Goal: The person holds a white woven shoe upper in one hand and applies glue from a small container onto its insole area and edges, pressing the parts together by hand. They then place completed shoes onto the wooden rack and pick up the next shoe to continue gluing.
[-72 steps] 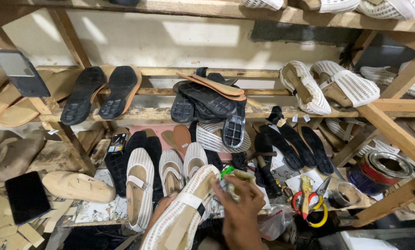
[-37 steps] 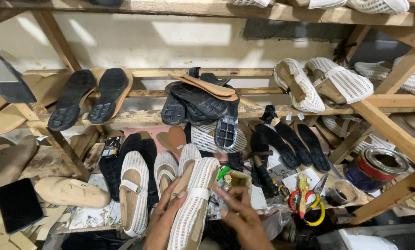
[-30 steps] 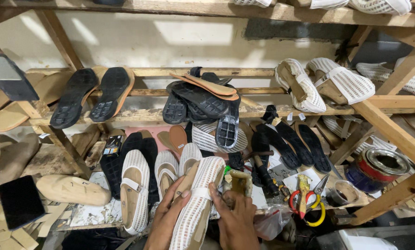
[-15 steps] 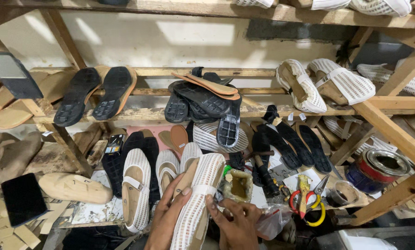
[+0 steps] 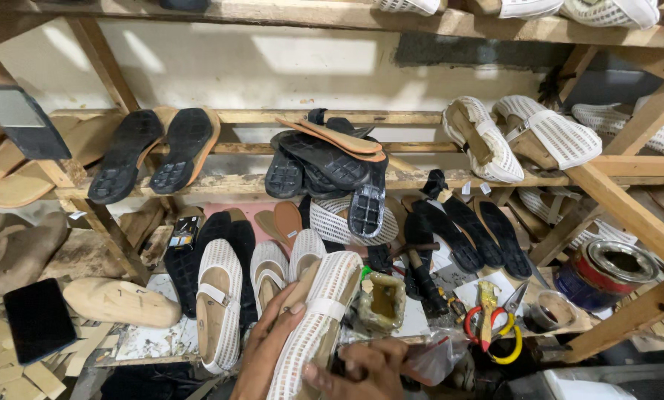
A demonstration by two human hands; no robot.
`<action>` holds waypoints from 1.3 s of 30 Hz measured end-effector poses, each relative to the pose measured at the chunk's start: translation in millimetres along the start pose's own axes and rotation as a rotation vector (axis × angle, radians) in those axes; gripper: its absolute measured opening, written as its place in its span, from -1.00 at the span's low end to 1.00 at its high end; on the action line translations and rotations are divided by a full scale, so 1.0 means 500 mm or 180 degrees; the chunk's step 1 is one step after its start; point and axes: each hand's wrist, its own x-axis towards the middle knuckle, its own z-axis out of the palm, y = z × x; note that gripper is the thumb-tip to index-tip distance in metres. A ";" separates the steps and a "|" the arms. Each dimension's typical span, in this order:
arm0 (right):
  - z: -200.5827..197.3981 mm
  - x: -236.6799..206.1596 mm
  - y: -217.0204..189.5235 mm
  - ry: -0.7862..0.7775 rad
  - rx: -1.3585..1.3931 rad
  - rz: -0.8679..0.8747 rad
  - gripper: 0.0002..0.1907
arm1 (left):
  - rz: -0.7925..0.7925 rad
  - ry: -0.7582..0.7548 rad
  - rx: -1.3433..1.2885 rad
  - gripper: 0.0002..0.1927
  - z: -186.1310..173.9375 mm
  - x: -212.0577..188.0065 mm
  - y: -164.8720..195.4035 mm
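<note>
Head view, looking down over a cluttered shoemaking bench. Left hand point(image 5: 267, 342) wrapped around a white woven shoe upper point(image 5: 313, 326), fingers point(image 5: 287, 315) clasped on its near side, holding it tilted over the bench edge among other white woven shoes point(image 5: 217, 300). Right hand point(image 5: 361, 370) low at the frame's bottom, just beside the held shoe, fingers curled on something dark (too hidden to tell what, or whether truly gripped). Just beyond, near the shoe's toe, a crusted glue pot point(image 5: 381, 300) with yellowish adhesive inside, standing open.

Judged from how things lie: upper already formed and strapped, insole side turned up, no sole attached yet to the held shoe. Black outsoles point(image 5: 154, 152) waiting in pairs on the wooden shelf point(image 5: 421, 118), more stacked in a black sole pile point(image 5: 328, 167), none near the hands. Looks like the gluing stage, somewhere mid-way; sole fitting and pressing seemingly left to do.

Red and yellow scissors point(image 5: 491, 326) and a tin can point(image 5: 606, 270) off to the right, untouched
</note>
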 end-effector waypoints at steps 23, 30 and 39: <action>-0.014 -0.063 0.015 -0.1172 -0.0547 0.0613 -0.39 | -0.1100 -0.0436 -0.1920 -0.46 -0.031 0.035 -0.076; -0.017 -0.012 0.013 -0.1400 -0.0115 0.0136 -0.36 | -0.0807 -0.1325 -0.2512 -0.52 -0.037 0.023 -0.069; -0.019 0.002 0.059 -0.1918 -0.0542 0.0714 -0.52 | -0.1005 -0.0470 -0.1526 -0.30 -0.039 0.025 -0.063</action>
